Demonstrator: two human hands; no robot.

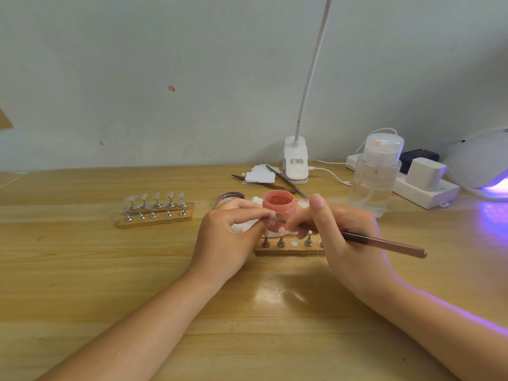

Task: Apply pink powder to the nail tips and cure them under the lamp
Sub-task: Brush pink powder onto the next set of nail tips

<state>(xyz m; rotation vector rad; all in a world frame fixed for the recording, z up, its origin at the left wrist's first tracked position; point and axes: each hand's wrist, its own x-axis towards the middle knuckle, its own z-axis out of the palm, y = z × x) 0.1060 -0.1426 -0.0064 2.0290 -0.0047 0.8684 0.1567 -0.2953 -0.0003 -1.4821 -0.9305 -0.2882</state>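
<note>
Crosswise, brush point(365, 240) tip pointing left

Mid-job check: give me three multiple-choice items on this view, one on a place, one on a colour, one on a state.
1. Where is the powder jar?
A. just beyond the hands
B. on the power strip
C. at the table's near edge

2. What colour is the curing lamp's glow?
A. green
B. purple
C. red

3. What is the right hand doing?
A. lying flat
B. gripping a brush
C. lifting the jar

Answers: 1 A, the jar stands right behind the fingers; 2 B, purple light spills on the table; 3 B, fingers curl round the handle.
</note>
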